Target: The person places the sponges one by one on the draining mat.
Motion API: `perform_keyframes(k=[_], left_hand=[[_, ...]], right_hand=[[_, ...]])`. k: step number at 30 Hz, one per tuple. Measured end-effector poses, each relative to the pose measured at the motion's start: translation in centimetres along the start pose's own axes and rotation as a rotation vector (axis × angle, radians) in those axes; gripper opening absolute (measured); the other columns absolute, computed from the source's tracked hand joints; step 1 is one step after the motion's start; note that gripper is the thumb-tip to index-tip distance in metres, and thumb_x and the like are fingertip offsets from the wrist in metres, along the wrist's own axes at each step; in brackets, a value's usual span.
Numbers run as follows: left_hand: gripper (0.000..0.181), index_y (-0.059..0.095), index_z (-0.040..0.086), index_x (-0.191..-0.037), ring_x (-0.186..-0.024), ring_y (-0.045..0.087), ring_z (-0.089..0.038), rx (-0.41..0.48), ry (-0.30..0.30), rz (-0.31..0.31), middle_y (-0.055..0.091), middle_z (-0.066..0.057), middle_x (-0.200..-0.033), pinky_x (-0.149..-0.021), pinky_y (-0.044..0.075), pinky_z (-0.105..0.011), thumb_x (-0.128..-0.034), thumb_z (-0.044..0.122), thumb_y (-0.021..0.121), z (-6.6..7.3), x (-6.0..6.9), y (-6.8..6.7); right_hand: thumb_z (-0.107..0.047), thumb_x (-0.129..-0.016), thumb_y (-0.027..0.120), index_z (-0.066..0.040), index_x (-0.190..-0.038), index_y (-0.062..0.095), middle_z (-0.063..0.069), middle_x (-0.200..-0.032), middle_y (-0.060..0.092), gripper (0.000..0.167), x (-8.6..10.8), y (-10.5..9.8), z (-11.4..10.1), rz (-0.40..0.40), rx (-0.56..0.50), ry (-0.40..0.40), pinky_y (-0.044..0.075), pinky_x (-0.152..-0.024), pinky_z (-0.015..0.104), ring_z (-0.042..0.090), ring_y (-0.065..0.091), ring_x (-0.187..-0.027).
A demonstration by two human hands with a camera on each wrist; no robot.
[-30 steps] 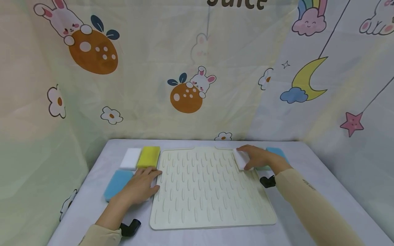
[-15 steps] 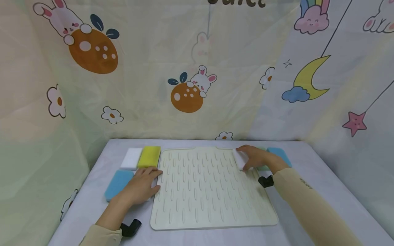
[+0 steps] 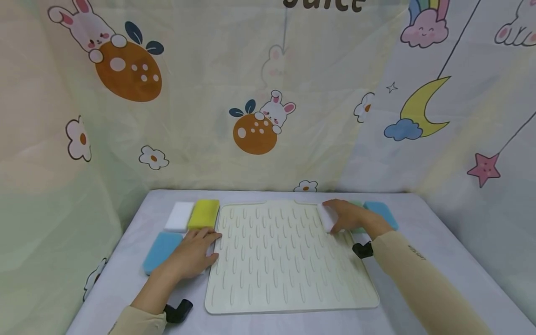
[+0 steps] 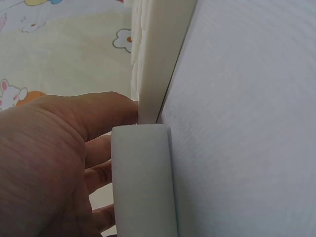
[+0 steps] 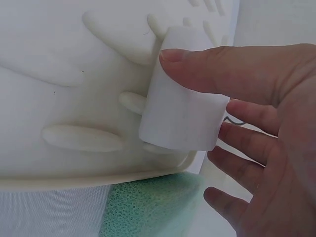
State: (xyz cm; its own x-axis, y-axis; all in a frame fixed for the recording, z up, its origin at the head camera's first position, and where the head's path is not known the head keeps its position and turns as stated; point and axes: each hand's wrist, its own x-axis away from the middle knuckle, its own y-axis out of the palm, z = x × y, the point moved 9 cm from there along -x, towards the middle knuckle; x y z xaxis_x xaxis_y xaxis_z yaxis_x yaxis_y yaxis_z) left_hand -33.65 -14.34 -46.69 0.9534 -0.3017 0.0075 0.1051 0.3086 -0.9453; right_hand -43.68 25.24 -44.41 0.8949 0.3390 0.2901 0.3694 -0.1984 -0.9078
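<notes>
Little has changed over the last second. The right hand (image 3: 356,217) holds the same spot, pinching the held white block (image 3: 328,217) between its thumb and fingers. That block sits on the far right corner of the ridged mat (image 3: 284,265), where it also was before. The green sponge (image 5: 148,205), just outside the mat's edge and partly behind the right hand, shows a little more above that hand than it did a second ago. The right blue block (image 3: 382,213) lies beyond the right wrist, unmoved.

The left hand (image 3: 190,253) has stayed put too, its fingers spread and relaxed, the thumb tip at the mat's left edge. A pale block (image 4: 143,182) stands under the palm, just beside that edge; whether the palm presses it I cannot tell. The yellow block (image 3: 204,214) lies just past the left fingertips, with the far white block (image 3: 179,216) beside it, and the left blue block (image 3: 161,251) is outside that hand. All keep their places on the bench (image 3: 293,325).
</notes>
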Motion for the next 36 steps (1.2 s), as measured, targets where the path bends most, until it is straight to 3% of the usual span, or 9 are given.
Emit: perform_keyframes(k=[6, 20, 25, 36], left_hand=[[0.055, 0.058, 0.01, -0.146, -0.141, 0.042, -0.041, -0.003, 0.001, 0.001, 0.051, -0.013, -0.15, -0.113, 0.04, -0.061, -0.0962, 0.027, 0.073, 0.1, 0.2, 0.0], [0.056, 0.058, 0.011, -0.147, -0.141, 0.041, -0.04, -0.002, -0.011, -0.006, 0.051, -0.011, -0.151, -0.114, 0.04, -0.06, -0.0961, 0.028, 0.073, -0.1, 0.0, 0.2], [0.055, 0.058, 0.012, -0.147, -0.14, 0.042, -0.04, -0.006, -0.012, -0.006, 0.051, -0.01, -0.15, -0.113, 0.041, -0.06, -0.0963, 0.028, 0.073, -0.3, 0.1, 0.5], [0.056, 0.056, 0.011, -0.148, -0.141, 0.041, -0.042, -0.012, 0.003, -0.001, 0.05, -0.013, -0.151, -0.114, 0.04, -0.061, -0.0972, 0.029, 0.072, -0.2, -0.1, 0.4]], right_hand=[[-0.025, -0.081, 0.09, -0.008, -0.14, 0.048, 0.023, -0.153, 0.048, 0.074, 0.0, 0.0, 0.2, 0.002, 0.009, 0.008, 0.041, -0.113, 0.059, 0.04, 0.049, -0.135], [-0.023, -0.082, 0.088, -0.007, -0.133, 0.062, 0.027, -0.162, 0.036, 0.06, 0.2, -0.4, 0.2, 0.038, 0.007, -0.056, 0.028, -0.122, 0.064, 0.05, 0.03, -0.151], [-0.02, -0.082, 0.087, -0.008, -0.136, 0.061, 0.026, -0.161, 0.038, 0.061, 0.2, -0.3, 0.2, 0.028, 0.01, -0.051, 0.029, -0.121, 0.064, 0.049, 0.032, -0.15], [-0.014, -0.077, 0.088, -0.006, -0.149, 0.048, 0.025, -0.159, 0.041, 0.082, 1.1, -1.3, 0.1, 0.053, 0.004, -0.049, 0.04, -0.113, 0.064, 0.045, 0.046, -0.138]])
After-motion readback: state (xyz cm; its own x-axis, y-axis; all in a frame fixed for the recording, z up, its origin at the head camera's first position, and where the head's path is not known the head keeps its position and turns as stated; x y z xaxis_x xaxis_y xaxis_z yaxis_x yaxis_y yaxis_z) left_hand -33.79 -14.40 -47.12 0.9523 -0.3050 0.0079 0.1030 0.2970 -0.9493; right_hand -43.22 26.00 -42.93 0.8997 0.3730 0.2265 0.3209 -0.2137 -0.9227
